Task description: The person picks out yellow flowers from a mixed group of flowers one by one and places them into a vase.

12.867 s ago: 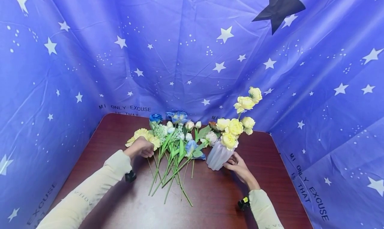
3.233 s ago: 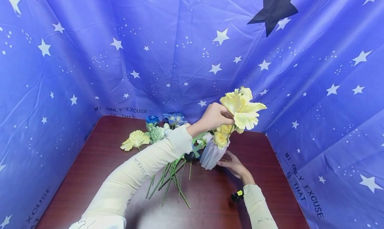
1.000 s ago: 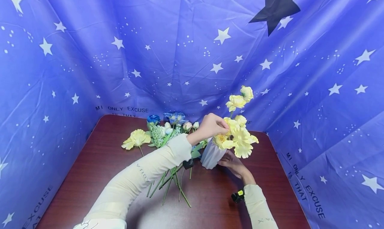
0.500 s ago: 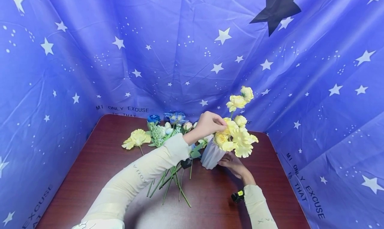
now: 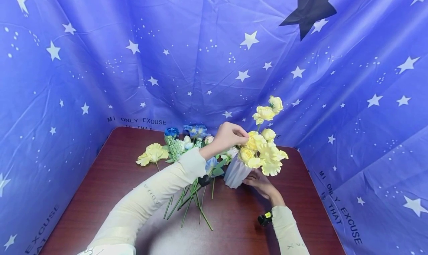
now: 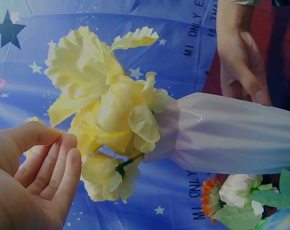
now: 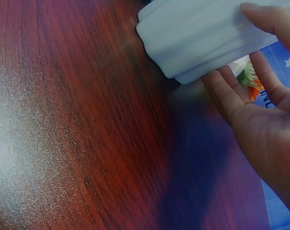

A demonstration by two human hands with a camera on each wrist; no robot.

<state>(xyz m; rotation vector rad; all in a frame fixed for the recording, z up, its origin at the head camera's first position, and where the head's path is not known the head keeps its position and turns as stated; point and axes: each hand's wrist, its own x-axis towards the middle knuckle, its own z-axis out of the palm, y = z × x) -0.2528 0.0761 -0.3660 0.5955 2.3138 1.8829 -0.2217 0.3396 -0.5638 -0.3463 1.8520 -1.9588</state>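
Note:
A pale white fluted vase (image 5: 236,172) stands on the table and holds several yellow flowers (image 5: 256,140). Among them a large ruffled yellow bloom (image 6: 83,62) leans out over the vase's right side. My left hand (image 5: 229,137) is beside the blooms, thumb and fingertips close together. In the left wrist view it looks relaxed, with no stem in it. My right hand (image 7: 264,100) grips the vase low on its right side, thumb on one face and fingers round the other. Part of that hand is hidden behind the vase in the head view.
Loose flowers lie left of the vase: a yellow bloom (image 5: 152,154), blue flowers (image 5: 195,130), pale green sprigs (image 5: 175,147) and a blue iris-like flower (image 5: 211,165). Their green stems (image 5: 187,203) point toward the front. A starry blue cloth (image 5: 200,62) encloses the table (image 5: 240,225).
The left hand carried a ruffled yellow flower from the left pile into the vase, let go and drew back slightly left. The flower stays put. The right hand still holds the vase.

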